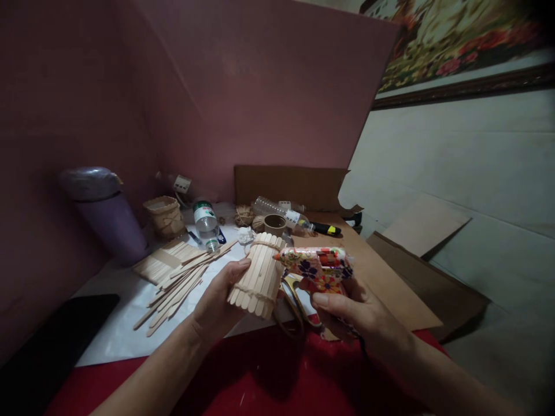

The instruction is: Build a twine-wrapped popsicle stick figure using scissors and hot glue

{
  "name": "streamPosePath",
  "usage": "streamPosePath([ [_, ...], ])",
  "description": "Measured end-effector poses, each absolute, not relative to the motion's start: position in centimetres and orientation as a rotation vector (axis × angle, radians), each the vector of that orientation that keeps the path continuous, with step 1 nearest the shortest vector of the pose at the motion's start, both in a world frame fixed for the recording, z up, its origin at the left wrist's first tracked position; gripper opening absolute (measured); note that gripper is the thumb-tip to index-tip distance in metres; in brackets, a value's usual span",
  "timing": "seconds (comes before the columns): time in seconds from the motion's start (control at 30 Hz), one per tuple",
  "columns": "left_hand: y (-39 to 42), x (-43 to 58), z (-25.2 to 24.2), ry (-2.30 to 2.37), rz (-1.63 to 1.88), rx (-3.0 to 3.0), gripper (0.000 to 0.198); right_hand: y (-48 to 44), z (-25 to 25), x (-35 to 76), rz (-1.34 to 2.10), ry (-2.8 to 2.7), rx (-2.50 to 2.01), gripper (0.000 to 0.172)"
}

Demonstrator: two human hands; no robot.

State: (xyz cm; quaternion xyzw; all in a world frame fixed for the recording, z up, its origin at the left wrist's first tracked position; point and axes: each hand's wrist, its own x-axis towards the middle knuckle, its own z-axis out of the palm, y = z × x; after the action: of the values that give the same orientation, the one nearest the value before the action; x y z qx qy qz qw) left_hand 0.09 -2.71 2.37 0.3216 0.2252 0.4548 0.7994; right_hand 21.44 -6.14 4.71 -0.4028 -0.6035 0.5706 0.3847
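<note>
My left hand (223,294) is closed around the side of a popsicle-stick cup (258,274), its light wooden sticks standing side by side with twine around them near both ends. The cup is tilted above the table. In my right hand (347,306) is a hot glue gun (318,268) with a colourful flower pattern. Its orange nozzle points left, at or very close to the sticks near the upper twine; whether it touches them I cannot tell. Behind and below the cup lies a pair of scissors (297,306), partly hidden. Loose popsicle sticks (177,289) are spread left of my left hand.
A purple bottle (110,216) stands far left, near a decorated pot (165,216). Behind the cup are a clear bottle with a green band (205,222), a twine ball (245,215), a cardboard tube (274,223), a lying plastic bottle (277,209) and a utility knife (326,229). Cardboard (385,283) lies right.
</note>
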Motion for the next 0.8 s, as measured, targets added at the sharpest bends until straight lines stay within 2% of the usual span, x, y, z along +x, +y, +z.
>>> streamPosePath([
  [0.3, -2.85, 0.10, 2.33, 0.581, 1.058, 0.672, 0.037, -6.81, 5.07, 21.01, 1.463, -1.522, -1.100, 0.036],
  [0.57, -2.77, 0.09, 2.52, 0.547, 1.043, 0.684, 0.046, -6.81, 5.24, 21.30, 1.437, -1.531, -1.098, 0.037],
  [0.8, -2.93, 0.15, 2.66, 0.565, 1.039, 0.688, 0.043, -6.66, 5.08, 21.23, 1.431, -1.564, -1.068, 0.037],
])
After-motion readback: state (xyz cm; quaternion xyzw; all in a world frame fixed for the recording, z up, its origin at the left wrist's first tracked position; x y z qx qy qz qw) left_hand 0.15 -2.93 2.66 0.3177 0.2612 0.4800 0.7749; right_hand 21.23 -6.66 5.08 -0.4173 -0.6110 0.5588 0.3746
